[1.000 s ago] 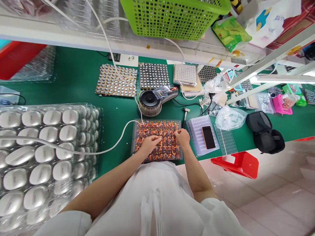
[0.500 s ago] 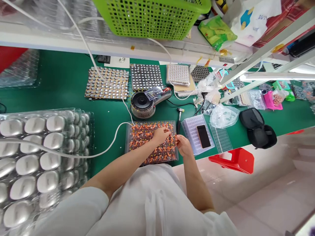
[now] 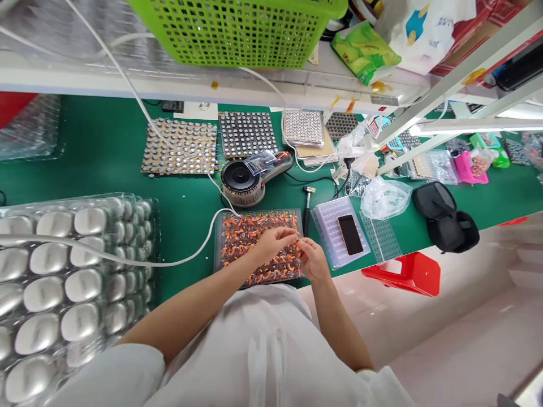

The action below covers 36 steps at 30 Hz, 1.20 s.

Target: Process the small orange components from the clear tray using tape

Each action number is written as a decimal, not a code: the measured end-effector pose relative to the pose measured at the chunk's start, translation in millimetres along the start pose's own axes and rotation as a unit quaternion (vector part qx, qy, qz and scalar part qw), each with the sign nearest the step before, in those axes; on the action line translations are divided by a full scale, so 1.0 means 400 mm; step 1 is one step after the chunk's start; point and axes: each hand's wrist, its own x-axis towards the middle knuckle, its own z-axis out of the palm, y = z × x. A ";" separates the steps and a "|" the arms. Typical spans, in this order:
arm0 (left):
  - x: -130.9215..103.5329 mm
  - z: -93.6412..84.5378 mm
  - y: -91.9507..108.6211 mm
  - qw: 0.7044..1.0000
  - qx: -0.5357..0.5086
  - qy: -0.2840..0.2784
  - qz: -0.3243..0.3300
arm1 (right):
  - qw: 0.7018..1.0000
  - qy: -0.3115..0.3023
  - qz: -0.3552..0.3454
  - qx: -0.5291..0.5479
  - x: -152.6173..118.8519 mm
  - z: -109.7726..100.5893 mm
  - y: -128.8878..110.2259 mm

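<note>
A clear plastic tray [image 3: 218, 244] filled with rows of small orange parts lies on the green bench in front of me. Over its right half, my left hand [image 3: 275, 244] is pinched closed, fingertips pointing right. My right hand [image 3: 313, 259] is at the tray's right edge, thumb and fingers also pinched, nearly meeting the left fingertips. A trace of orange shows at the right fingertips, probably one of the small parts, too small to make out. Whatever the left fingers hold is hidden.
A grey round device with a black top [image 3: 241, 180] stands behind the tray. A small hammer [image 3: 307, 209] and a phone [image 3: 350, 234] on clear trays lie to the right. Stacked trays of silver cases [image 3: 40, 282] fill the left. A white cable [image 3: 186, 261] crosses the bench.
My hands have come closer together, the fingertips now almost touching above the tray's right side. The whole view has shifted slightly.
</note>
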 end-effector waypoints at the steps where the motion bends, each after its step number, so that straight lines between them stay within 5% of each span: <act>1: -0.027 -0.009 -0.003 1.000 -0.022 -0.004 -0.002 | 1.000 -0.008 0.004 -0.001 -0.007 0.016 0.009; 8: -0.162 -0.073 -0.052 0.979 -0.184 0.077 -0.039 | 0.999 -0.040 0.010 -0.026 -0.056 0.116 0.062; 15: -0.244 -0.112 -0.024 0.954 -0.273 0.117 -0.032 | 0.993 -0.087 -0.046 -0.071 -0.108 0.196 0.021; 23: -0.311 -0.155 -0.005 0.955 -0.241 0.170 0.008 | 0.970 -0.187 -0.042 -0.149 -0.117 0.255 -0.007; 27: -0.336 -0.187 -0.005 0.963 -0.144 0.226 0.023 | 0.949 -0.241 -0.020 -0.201 -0.047 0.265 -0.035; 31: -0.356 -0.224 -0.024 0.954 -0.015 0.296 0.033 | 0.987 -0.104 -0.010 -0.126 0.096 0.309 -0.053; 36: -0.371 -0.263 -0.033 0.943 0.060 0.327 0.013 | 0.997 -0.036 0.045 -0.059 0.266 0.417 -0.010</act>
